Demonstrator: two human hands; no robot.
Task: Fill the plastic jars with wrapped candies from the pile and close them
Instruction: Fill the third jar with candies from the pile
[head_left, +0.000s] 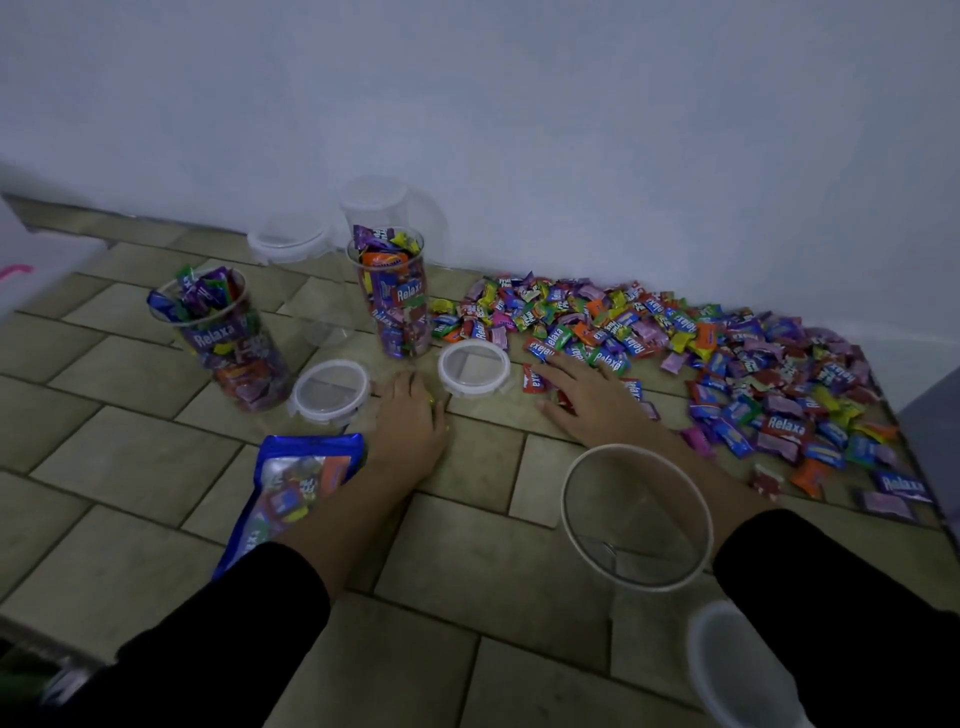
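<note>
The pile of wrapped candies (701, 358) is lying along the far right of the tiled table (130, 467), running up against the wall (519, 130). The right hand (587, 400) is lying palm down on the pile's near left edge, fingers spread and straight over a few sweets. An empty jar (636, 519) is standing open just near that forearm. The left hand (413, 410) is resting palm down on the table with relaxed fingers, sitting between two loose lids (330, 389) (474, 368). Just beyond it a filled jar (395, 296) is standing uncovered, and a second filled jar (228, 338) is standing uncovered further left. A blue candy bag (291, 488) is lying beside the left forearm. Another lid (288, 241) and a clear jar (384, 202) are sitting by the wall.
</note>
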